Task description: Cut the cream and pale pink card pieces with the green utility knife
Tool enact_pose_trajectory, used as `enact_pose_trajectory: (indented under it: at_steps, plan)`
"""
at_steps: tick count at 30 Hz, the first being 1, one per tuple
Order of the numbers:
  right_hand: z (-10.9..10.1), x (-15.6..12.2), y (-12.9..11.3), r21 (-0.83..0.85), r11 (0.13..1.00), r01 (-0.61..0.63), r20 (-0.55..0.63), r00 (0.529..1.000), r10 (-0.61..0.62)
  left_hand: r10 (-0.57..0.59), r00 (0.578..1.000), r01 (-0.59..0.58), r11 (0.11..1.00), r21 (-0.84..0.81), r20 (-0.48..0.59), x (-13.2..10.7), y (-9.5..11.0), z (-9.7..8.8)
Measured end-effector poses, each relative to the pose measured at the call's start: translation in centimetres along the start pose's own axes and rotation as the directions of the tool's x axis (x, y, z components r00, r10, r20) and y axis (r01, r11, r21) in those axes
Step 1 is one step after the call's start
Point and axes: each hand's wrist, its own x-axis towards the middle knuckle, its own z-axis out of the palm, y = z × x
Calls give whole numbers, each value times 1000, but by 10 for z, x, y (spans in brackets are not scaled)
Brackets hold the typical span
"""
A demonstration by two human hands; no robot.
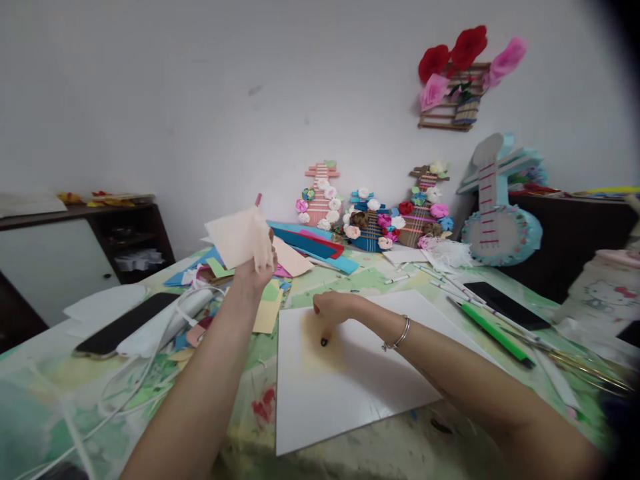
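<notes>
Raised over the left part of the table, my left hand [265, 261] is closed around a folded sheet of pale cream paper [233, 239], one edge of it crumpled. A thin pinkish stick end [259, 199] pokes up behind that sheet. My right hand [333, 310], a silver bracelet on its wrist, is bent down over a white board [305, 413] with its fingers curled. Below those fingers shows a small round black end [324, 343]; the rest of what they hold is hidden. Around it the board bears a pale yellow patch [313, 357].
Coloured paper sheets [305, 243] and scraps lie behind and left. A black phone [133, 323], a white power strip [165, 323] and cables lie left. On the right are a green cutter [495, 333], pens and another phone [505, 303]. Flower-covered crafts [370, 223] stand along the wall.
</notes>
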Motion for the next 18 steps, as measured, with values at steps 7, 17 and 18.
enact_pose_trajectory:
  at_steps: [7,17,18]
  plan:
    - [2,5,10,194,980,-31,-51,998,42,-15,998,26,976,-217,53,0,-2,4]
    - [-9,58,62,800,601,6,-270,897,351,-45,997,51,994,-92,69,-6,-9,14]
    - [-11,61,68,834,551,31,-288,876,386,-47,997,51,998,-49,67,-5,-11,14]
